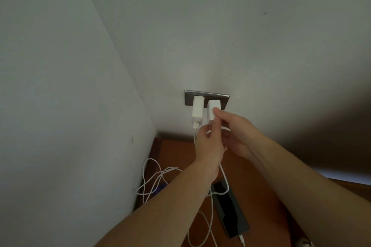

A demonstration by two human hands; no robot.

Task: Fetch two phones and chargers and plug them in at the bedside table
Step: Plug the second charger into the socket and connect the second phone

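A dark wall socket plate [188,98] holds two white chargers. The left charger [197,110] is plugged in with a white cable [152,182] hanging from it. My right hand [236,132] pinches the right charger [212,108] at the socket. My left hand [209,142] grips the cable plug at that charger's lower end. A black phone [230,210] lies on the wooden bedside table [176,152] below, with a white cable in its near end. A second phone is not clearly visible.
White walls meet in a corner at the left. Loose white cable loops lie on the table's left side over something blue [161,186]. A dark shadowed area fills the right side.
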